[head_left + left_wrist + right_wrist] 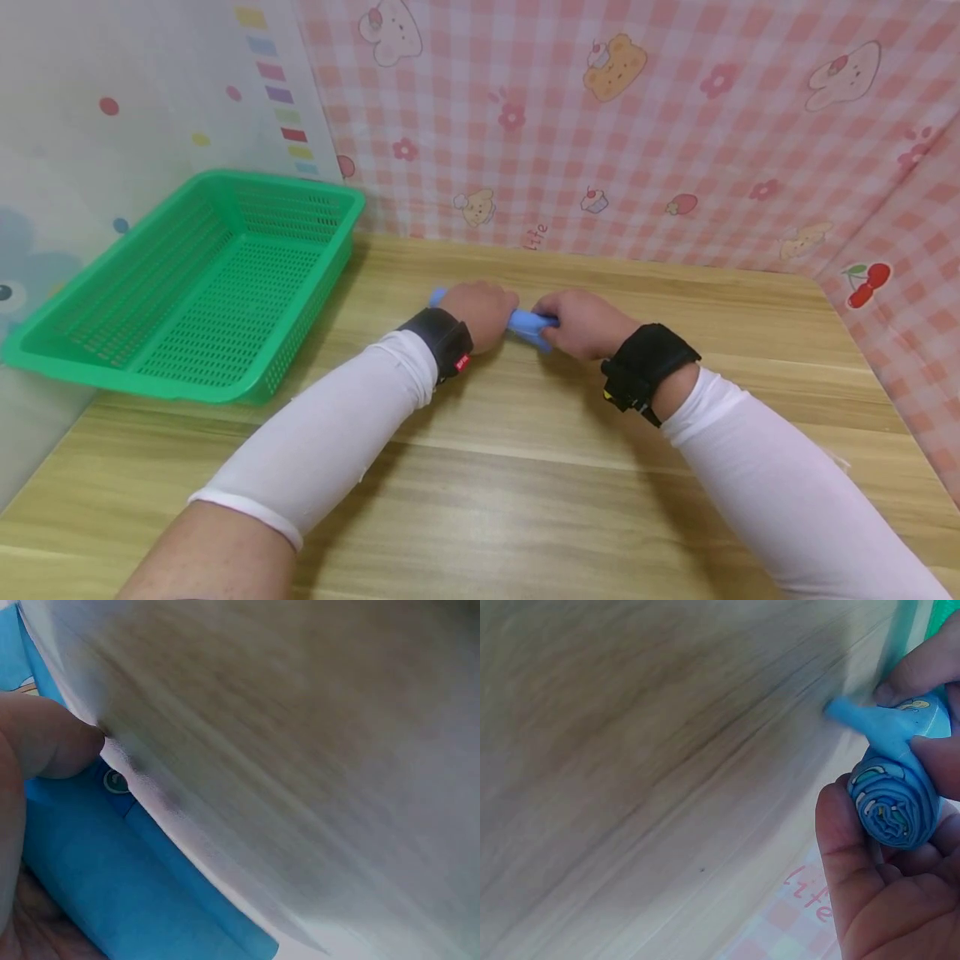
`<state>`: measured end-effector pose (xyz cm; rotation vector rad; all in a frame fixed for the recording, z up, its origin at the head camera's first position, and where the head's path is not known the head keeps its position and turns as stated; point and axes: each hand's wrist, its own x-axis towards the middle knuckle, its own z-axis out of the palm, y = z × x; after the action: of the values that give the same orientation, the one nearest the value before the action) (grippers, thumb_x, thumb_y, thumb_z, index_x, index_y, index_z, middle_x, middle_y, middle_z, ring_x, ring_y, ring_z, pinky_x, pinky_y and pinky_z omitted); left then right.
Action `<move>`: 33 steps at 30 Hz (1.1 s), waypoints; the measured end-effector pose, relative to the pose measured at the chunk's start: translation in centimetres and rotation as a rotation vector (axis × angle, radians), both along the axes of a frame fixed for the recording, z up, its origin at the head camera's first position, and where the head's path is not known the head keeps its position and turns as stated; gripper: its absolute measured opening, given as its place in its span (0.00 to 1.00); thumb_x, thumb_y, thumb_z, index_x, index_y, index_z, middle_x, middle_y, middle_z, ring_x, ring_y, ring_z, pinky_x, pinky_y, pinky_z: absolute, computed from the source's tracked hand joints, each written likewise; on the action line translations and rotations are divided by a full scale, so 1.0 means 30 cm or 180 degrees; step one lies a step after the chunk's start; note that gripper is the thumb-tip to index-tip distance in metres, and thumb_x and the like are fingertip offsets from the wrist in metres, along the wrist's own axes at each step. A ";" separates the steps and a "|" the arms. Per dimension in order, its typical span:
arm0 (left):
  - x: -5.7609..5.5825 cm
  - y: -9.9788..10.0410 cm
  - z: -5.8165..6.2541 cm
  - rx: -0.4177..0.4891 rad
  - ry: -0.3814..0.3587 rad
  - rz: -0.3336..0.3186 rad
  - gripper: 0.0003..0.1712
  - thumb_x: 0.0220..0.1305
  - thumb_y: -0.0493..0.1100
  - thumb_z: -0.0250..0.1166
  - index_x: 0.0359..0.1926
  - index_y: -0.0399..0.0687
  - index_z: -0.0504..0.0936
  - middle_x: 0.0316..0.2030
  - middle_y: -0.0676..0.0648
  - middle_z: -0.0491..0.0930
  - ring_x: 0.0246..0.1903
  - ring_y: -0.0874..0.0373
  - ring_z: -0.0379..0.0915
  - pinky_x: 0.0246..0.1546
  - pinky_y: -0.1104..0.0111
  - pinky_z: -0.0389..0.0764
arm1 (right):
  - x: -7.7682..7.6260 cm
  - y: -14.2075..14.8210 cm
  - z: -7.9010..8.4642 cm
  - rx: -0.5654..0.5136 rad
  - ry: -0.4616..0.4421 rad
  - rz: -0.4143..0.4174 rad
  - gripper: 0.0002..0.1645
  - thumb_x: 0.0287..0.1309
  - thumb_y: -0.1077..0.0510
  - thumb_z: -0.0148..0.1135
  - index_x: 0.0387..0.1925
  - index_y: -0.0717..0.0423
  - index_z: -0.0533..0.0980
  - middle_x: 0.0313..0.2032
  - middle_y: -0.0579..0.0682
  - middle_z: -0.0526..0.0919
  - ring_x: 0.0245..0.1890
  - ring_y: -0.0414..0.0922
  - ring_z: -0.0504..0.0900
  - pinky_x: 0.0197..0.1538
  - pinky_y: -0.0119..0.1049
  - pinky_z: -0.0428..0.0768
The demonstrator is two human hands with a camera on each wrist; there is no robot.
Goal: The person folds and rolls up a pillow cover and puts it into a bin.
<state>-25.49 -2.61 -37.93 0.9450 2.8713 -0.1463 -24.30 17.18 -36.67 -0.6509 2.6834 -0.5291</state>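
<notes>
A printed light blue cloth [530, 325], rolled up into a tight tube, is held between both hands over the wooden table. My left hand [480, 312] grips the roll toward its left end, which peeks out past the fingers. In the left wrist view, the thumb [64, 742] lies across the blue cloth [120, 862], and the palm sits beneath. At the other end my right hand [588, 323] holds the roll. The right wrist view shows the spiral end of the cloth [892, 814] and a loose flap sticking out to one side.
A green plastic basket [341, 225] with slotted walls stands at the left of the wooden table [480, 500], its inside bare. Pink checked wall covering [525, 150] rises behind the table and along the right. A pale dotted wall [150, 67] borders the left.
</notes>
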 end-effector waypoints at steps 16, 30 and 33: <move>-0.008 -0.010 0.005 0.0042 0.0133 0.0016 0.05 0.74 0.40 0.60 0.43 0.51 0.82 0.36 0.49 0.85 0.35 0.53 0.81 0.40 0.59 0.85 | 0.030 -0.012 0.007 -0.0400 0.0030 -0.0006 0.13 0.65 0.56 0.71 0.48 0.56 0.82 0.38 0.49 0.84 0.37 0.47 0.78 0.46 0.42 0.77; -0.009 -0.012 0.014 0.0097 0.0155 -0.0004 0.05 0.75 0.41 0.60 0.43 0.51 0.83 0.36 0.50 0.85 0.35 0.54 0.81 0.42 0.61 0.84 | 0.041 -0.019 -0.029 0.0084 0.0685 0.0077 0.07 0.65 0.63 0.68 0.39 0.56 0.76 0.35 0.51 0.78 0.36 0.49 0.75 0.46 0.42 0.77; -0.005 -0.013 0.020 0.0104 0.0140 0.0030 0.06 0.75 0.41 0.60 0.44 0.50 0.84 0.36 0.49 0.85 0.35 0.53 0.81 0.42 0.60 0.85 | 0.039 -0.004 -0.035 0.0096 0.0742 0.0067 0.06 0.66 0.62 0.67 0.41 0.58 0.77 0.36 0.51 0.80 0.36 0.49 0.76 0.47 0.44 0.79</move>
<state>-25.65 -2.99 -37.33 0.9456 2.9265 -0.1214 -23.12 17.07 -37.72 -0.7746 2.8908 -0.4298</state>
